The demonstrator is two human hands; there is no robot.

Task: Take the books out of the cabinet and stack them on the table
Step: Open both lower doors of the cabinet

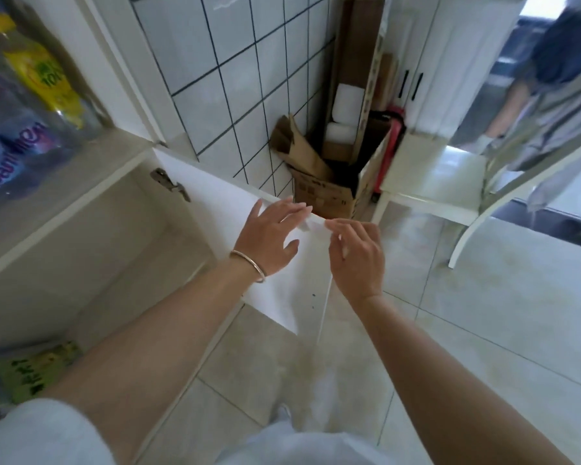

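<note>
**Both hands on open door**

Book (36,370), green cover, lies low in cabinet (91,250), bottom-left. L hand (270,236) flat on door (282,263), fingers spread. R hand (358,253) pinches door's top corner, fingers curled. Carton (329,193) behind, by tiled wall.

Both forearms are bare. A thin silver-coloured bangle (249,265) circles the wrist of the left hand (269,234); the right hand (358,253) wears nothing. A short pale sleeve (37,434) shows at seven o'clock, pale trousers (302,446) at six.
</note>
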